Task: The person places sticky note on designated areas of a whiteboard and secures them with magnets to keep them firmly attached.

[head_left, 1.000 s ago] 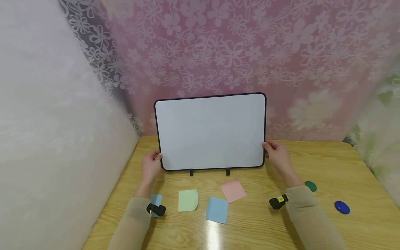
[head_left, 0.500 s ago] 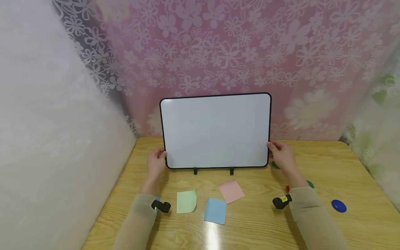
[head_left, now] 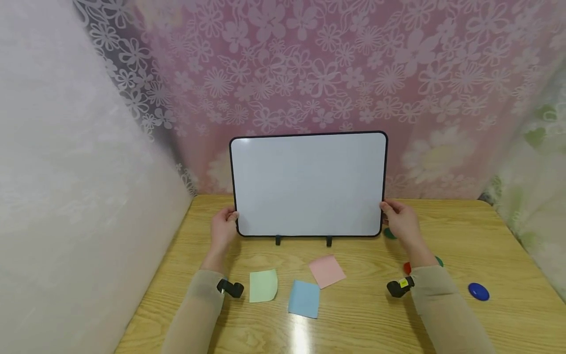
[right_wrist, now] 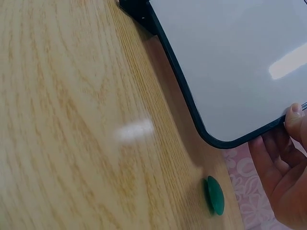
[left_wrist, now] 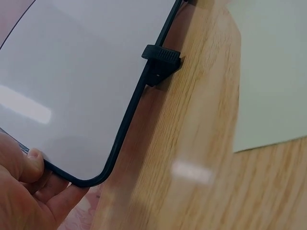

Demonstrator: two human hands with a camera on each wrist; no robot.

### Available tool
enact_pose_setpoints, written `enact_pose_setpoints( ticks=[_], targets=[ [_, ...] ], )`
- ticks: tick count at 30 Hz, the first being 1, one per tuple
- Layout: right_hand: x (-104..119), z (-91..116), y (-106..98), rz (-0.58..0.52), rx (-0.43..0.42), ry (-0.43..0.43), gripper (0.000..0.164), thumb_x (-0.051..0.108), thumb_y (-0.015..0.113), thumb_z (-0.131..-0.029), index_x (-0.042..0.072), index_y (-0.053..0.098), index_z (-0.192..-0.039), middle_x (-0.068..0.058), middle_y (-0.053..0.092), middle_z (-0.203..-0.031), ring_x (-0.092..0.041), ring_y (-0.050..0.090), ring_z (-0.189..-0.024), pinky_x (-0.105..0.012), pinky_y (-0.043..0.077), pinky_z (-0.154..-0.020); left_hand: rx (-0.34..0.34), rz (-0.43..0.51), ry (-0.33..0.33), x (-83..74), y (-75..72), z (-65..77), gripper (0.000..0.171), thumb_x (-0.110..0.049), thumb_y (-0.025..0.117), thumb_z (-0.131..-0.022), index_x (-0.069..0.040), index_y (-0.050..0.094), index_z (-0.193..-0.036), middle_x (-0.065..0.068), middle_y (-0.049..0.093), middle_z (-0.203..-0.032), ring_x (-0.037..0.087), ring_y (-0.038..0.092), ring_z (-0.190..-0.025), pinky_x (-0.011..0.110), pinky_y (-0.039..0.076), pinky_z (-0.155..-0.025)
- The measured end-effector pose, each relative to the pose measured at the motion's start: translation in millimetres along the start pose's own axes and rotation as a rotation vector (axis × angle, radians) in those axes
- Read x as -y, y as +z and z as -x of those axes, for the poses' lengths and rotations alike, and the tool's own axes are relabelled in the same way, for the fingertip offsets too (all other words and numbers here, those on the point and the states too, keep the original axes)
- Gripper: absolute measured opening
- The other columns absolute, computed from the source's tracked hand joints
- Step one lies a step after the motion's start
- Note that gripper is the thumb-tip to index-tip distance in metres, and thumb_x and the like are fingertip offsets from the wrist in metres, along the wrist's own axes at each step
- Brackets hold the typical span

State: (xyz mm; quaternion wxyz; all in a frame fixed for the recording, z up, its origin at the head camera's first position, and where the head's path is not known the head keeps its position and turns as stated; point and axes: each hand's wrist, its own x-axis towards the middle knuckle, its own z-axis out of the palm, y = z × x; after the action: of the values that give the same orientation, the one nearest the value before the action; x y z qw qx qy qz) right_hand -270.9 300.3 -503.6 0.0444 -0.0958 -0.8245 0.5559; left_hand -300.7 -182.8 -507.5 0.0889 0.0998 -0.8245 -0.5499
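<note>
A whiteboard (head_left: 309, 187) with a thin black frame stands nearly upright near the back of the wooden table, its lower edge in two small black stand clips (head_left: 329, 241). At its lower left side my left hand (head_left: 224, 227) pinches the frame, thumb on the front and fingers behind. My right hand (head_left: 401, 222) grips the opposite side the same way, slightly higher. In the left wrist view one stand clip (left_wrist: 160, 62) hooks over the board's bottom edge. The right wrist view has the thumb on the frame and a green magnet (right_wrist: 216, 195) just below the corner.
In front of the board lie sticky notes: green (head_left: 263, 285), blue (head_left: 304, 299) and pink (head_left: 327, 271). By the right forearm are a red magnet (head_left: 407, 268), green ones and a blue magnet (head_left: 479, 291). A pink floral curtain (head_left: 309, 73) hangs behind, a pale wall at left.
Both hands have shifted the whiteboard to the right, and its lower edge has become more level. A green magnet and a red one have come into sight beside the right arm.
</note>
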Motion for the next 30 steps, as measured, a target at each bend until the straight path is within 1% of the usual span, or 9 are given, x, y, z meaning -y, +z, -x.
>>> enact_pose_setpoints(
  ticks=[3, 6, 8, 11, 13, 15, 20, 26, 30],
  targets=[
    [0.4, 2.7, -0.2, -0.005, -0.003, -0.004, 0.057, 0.036, 0.049, -0.116, -0.003, 0.049, -0.157, -0.028, 0.053, -0.152, -0.04, 0.058, -0.13, -0.033, 0.061, -0.093, -0.009, 0.003, 0.005, 0.2, 2.0, -2.2, 0.024, -0.008, 0.06, -0.11, 0.006, 0.07, -0.127, 0.023, 0.072, -0.119, 0.034, 0.065, -0.112, 0.047, 0.053, -0.094],
    [0.9, 4.7, -0.5, -0.01, -0.01, -0.01, 0.056, 0.035, 0.05, -0.116, -0.004, 0.05, -0.156, -0.028, 0.055, -0.15, -0.038, 0.059, -0.127, -0.033, 0.061, -0.092, -0.012, 0.02, -0.003, -0.6, 3.0, -3.6, 0.025, -0.008, 0.06, -0.11, 0.006, 0.069, -0.129, 0.024, 0.071, -0.12, 0.035, 0.065, -0.115, 0.049, 0.052, -0.099],
    [0.7, 4.8, -0.8, -0.009, -0.017, -0.017, 0.055, 0.034, 0.051, -0.115, -0.004, 0.051, -0.155, -0.028, 0.056, -0.149, -0.032, 0.062, -0.122, -0.032, 0.062, -0.09, -0.011, 0.029, -0.006, -1.4, 3.6, -4.4, 0.026, -0.008, 0.06, -0.11, 0.006, 0.069, -0.129, 0.024, 0.071, -0.121, 0.036, 0.064, -0.116, 0.05, 0.051, -0.101],
    [0.4, 4.2, -1.2, -0.008, -0.028, -0.028, 0.054, 0.033, 0.052, -0.115, -0.005, 0.053, -0.154, -0.028, 0.058, -0.146, -0.018, 0.065, -0.11, -0.029, 0.062, -0.087, -0.011, 0.035, -0.004, -1.8, 4.6, -5.7, 0.025, -0.008, 0.06, -0.11, 0.006, 0.069, -0.129, 0.024, 0.071, -0.121, 0.036, 0.064, -0.116, 0.05, 0.051, -0.101],
    [-0.3, 3.5, -1.7, -0.014, -0.035, -0.028, 0.054, 0.033, 0.053, -0.115, -0.005, 0.054, -0.152, -0.028, 0.059, -0.145, -0.01, 0.065, -0.103, -0.028, 0.062, -0.086, -0.01, 0.029, 0.003, -1.9, 5.3, -6.7, 0.025, -0.008, 0.06, -0.11, 0.006, 0.07, -0.128, 0.024, 0.071, -0.121, 0.036, 0.064, -0.115, 0.05, 0.051, -0.1],
    [-0.1, 3.1, -1.6, -0.018, -0.036, -0.028, 0.054, 0.033, 0.053, -0.115, -0.006, 0.054, -0.152, -0.028, 0.059, -0.144, -0.006, 0.064, -0.099, -0.027, 0.062, -0.085, -0.009, 0.027, 0.008, -1.8, 5.5, -7.5, 0.025, -0.008, 0.06, -0.11, 0.006, 0.07, -0.128, 0.025, 0.072, -0.121, 0.036, 0.065, -0.116, 0.049, 0.051, -0.1],
    [0.3, 2.9, -1.1, -0.013, -0.035, -0.022, 0.054, 0.033, 0.053, -0.115, -0.005, 0.054, -0.152, -0.028, 0.059, -0.145, -0.01, 0.065, -0.101, -0.027, 0.062, -0.085, -0.006, 0.048, 0.003, -2.8, 5.4, -6.5, 0.024, -0.007, 0.059, -0.11, 0.007, 0.069, -0.128, 0.025, 0.072, -0.121, 0.037, 0.066, -0.119, 0.05, 0.051, -0.102],
    [0.6, 4.6, -1.1, -0.015, -0.029, -0.006, 0.055, 0.035, 0.051, -0.115, -0.003, 0.053, -0.154, -0.027, 0.058, -0.145, -0.019, 0.064, -0.107, -0.027, 0.061, -0.088, -0.006, 0.049, -0.001, -3.2, 4.6, -5.8, 0.026, -0.008, 0.061, -0.11, 0.007, 0.069, -0.129, 0.026, 0.071, -0.122, 0.036, 0.063, -0.116, 0.049, 0.051, -0.101],
    [1.2, 5.2, -0.6, -0.018, -0.027, -0.007, 0.056, 0.037, 0.052, -0.115, -0.003, 0.052, -0.155, -0.026, 0.058, -0.145, -0.015, 0.063, -0.104, -0.028, 0.061, -0.089, 0.017, 0.047, -0.014, -1.1, 2.1, -7.5, 0.03, -0.011, 0.062, -0.11, 0.005, 0.068, -0.135, 0.024, 0.071, -0.127, 0.034, 0.064, -0.119, 0.049, 0.052, -0.103]
  ],
)
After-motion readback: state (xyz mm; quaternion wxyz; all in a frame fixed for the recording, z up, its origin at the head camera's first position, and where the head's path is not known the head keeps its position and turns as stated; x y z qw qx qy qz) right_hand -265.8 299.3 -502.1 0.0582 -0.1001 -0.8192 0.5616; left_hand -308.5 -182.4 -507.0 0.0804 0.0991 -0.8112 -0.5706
